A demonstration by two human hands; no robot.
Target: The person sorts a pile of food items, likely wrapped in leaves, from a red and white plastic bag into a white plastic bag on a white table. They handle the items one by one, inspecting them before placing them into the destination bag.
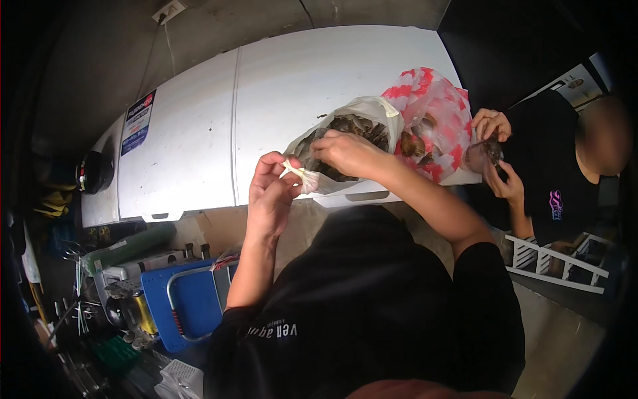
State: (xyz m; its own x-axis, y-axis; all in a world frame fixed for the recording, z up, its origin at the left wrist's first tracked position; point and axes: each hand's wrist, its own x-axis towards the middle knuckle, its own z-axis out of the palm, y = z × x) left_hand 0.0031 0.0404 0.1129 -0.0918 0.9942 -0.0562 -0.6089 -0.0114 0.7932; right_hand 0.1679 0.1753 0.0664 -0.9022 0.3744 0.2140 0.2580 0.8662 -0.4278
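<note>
My left hand [273, 192] pinches a gathered, twisted end of thin whitish plastic [305, 178] at the left edge of an open white plastic bag [344, 107]. Dark brown, irregular pieces [371, 130] fill this bag; their kind is unclear. My right hand [344, 152] reaches over the bag's mouth, fingers bent down at the contents beside some clear plastic. Whether those fingertips hold anything is hidden. Touching the bag on its right is a red-and-white plastic bag [431, 99], with brown lumps [412, 144] in and against it.
Both bags rest on the white lid of a chest freezer [279, 99]. At right, a co-worker's hands [506, 182] hold a small clear bag of dark pieces [483, 154]. A white step ladder [558, 264] and a blue folding table [184, 304] are below.
</note>
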